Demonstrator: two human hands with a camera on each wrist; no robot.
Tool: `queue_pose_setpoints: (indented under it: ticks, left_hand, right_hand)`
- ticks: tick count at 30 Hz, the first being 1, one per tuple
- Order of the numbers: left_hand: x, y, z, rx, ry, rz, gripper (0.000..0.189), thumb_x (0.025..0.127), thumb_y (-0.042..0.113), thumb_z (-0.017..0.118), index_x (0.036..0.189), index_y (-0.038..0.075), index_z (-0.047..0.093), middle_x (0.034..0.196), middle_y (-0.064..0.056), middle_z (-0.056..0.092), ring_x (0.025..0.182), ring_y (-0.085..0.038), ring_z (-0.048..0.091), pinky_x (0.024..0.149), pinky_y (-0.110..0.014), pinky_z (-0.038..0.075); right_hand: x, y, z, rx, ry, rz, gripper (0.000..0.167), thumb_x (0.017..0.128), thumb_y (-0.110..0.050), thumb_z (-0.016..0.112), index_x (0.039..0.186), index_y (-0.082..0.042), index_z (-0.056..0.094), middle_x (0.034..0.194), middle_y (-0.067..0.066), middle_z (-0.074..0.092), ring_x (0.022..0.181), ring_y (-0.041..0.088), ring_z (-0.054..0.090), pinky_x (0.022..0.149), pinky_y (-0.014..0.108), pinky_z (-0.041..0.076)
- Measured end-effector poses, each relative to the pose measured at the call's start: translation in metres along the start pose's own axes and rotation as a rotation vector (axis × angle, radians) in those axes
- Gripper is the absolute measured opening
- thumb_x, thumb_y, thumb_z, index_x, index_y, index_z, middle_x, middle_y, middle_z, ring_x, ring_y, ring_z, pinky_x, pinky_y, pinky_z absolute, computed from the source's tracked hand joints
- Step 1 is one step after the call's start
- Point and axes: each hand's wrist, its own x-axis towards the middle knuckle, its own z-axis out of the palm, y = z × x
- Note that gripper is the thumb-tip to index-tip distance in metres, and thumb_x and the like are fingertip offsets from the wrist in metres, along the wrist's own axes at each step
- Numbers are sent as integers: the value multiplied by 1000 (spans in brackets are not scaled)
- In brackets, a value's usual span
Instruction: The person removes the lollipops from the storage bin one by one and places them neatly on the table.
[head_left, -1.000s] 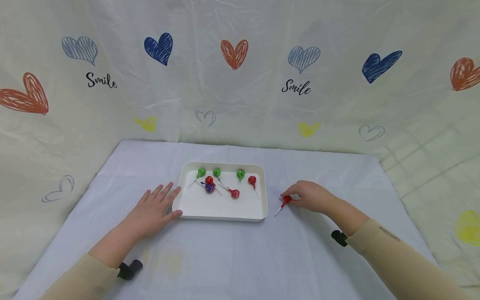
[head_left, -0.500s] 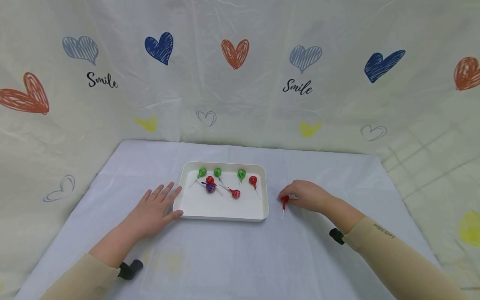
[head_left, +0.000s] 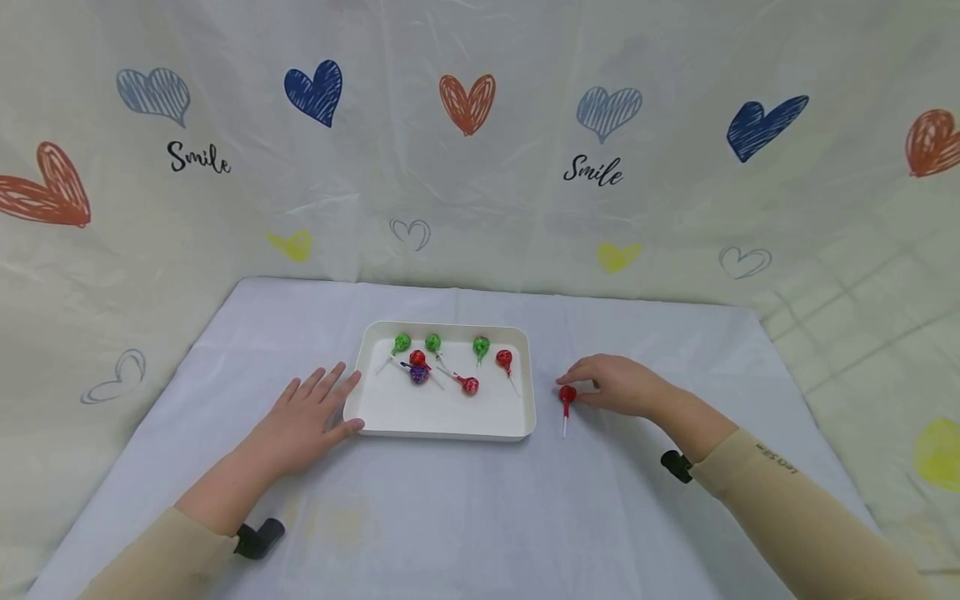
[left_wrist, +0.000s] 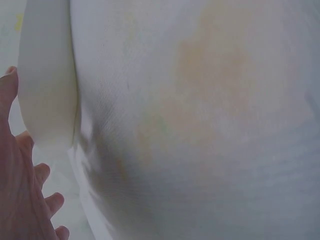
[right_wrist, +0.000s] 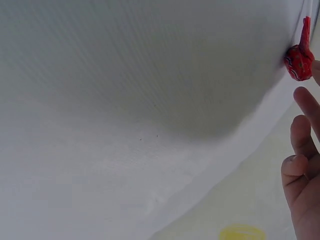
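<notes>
A red-wrapped lollipop [head_left: 567,395] lies on the cloth just right of the white tray, its stick pointing toward the person. My right hand [head_left: 618,385] is around it, thumb and fingers parted at the candy end. The right wrist view shows the same lollipop [right_wrist: 299,62] at its upper right edge, a fingertip beside it and the other fingers loosely bent. With fingers spread, my left hand [head_left: 300,423] rests at the left side of the tray [head_left: 435,423]. In the left wrist view, fingertips of that hand [left_wrist: 22,185] lie along the tray wall [left_wrist: 47,75].
Inside the tray lie several lollipops: green ones [head_left: 481,346] along the back, red ones [head_left: 470,386] and a purple one [head_left: 418,376] in front. White cloth [head_left: 465,517] covers the table. A curtain [head_left: 510,208] printed with hearts stands behind it.
The red lollipop has turned so its stick points straight toward the person, after slanting left. My right fingers have parted from their pinch on it. The left hand stays put.
</notes>
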Motion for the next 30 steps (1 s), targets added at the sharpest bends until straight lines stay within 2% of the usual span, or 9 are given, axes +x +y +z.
queue_pose_setpoints:
  ticks: [8, 12, 16, 20, 30]
  left_hand:
    - [-1, 2, -1, -4, 17, 5, 82, 95, 60, 53, 159, 16, 25, 163, -16, 19, 148, -44, 16, 116, -65, 10]
    - [-1, 2, -1, -6, 21, 6, 82, 95, 60, 53, 159, 16, 25, 164, -15, 19, 148, -44, 17, 116, -65, 11]
    - [-1, 1, 0, -9, 21, 8, 83, 95, 62, 52, 159, 16, 25, 163, -15, 19, 148, -44, 16, 116, -65, 11]
    - [0, 0, 0, -8, 9, 6, 84, 95, 64, 49, 159, 16, 23, 164, -15, 18, 148, -44, 15, 116, -65, 9]
    - [1, 1, 1, 0, -10, -13, 83, 95, 59, 54, 159, 16, 22, 164, -16, 17, 148, -44, 14, 116, -66, 9]
  right_hand:
    - [-2, 1, -3, 25, -2, 35, 35, 90, -19, 74, 124, -21, 72, 119, -3, 68, 108, 21, 62, 87, 40, 55]
    - [0, 2, -2, 38, -2, 55, 35, 89, -21, 75, 123, -21, 72, 119, -3, 69, 110, 23, 63, 90, 43, 54]
    - [4, 2, 0, 45, -19, 98, 35, 89, -21, 76, 123, -21, 73, 118, -3, 70, 113, 23, 62, 96, 46, 52]
    - [7, 0, 3, 36, -38, 138, 32, 88, -22, 76, 120, -22, 74, 113, -5, 71, 108, 22, 63, 95, 45, 52]
    - [15, -5, 5, 9, -49, 136, 29, 89, -25, 76, 117, -25, 75, 108, -8, 72, 101, 17, 63, 91, 42, 53]
